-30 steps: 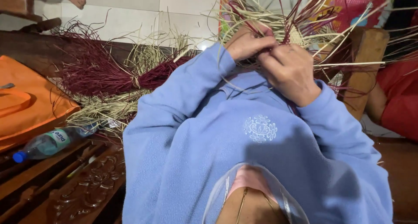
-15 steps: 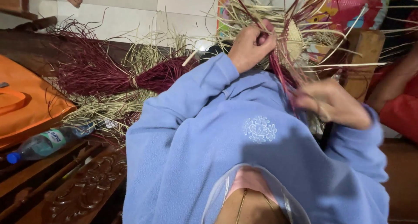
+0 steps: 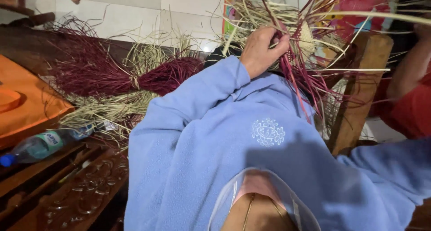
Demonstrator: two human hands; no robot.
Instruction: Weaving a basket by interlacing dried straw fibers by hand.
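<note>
Left hand [image 3: 262,49]: I saw its fingers closed around dark red straw strands [image 3: 298,85].
Right hand: out of my view.

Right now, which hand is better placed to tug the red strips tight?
Left. The left hand already pinches the dark red strips at the straw weaving. The right hand is out of view; only its blue sleeve shows.

1. The left hand [image 3: 262,49] is raised at the far centre, fingers curled shut in a grip; its blue-sleeved forearm slants up from the near left.
2. The right sleeve [image 3: 386,168] runs off the near right edge; that hand is out of view.
</note>
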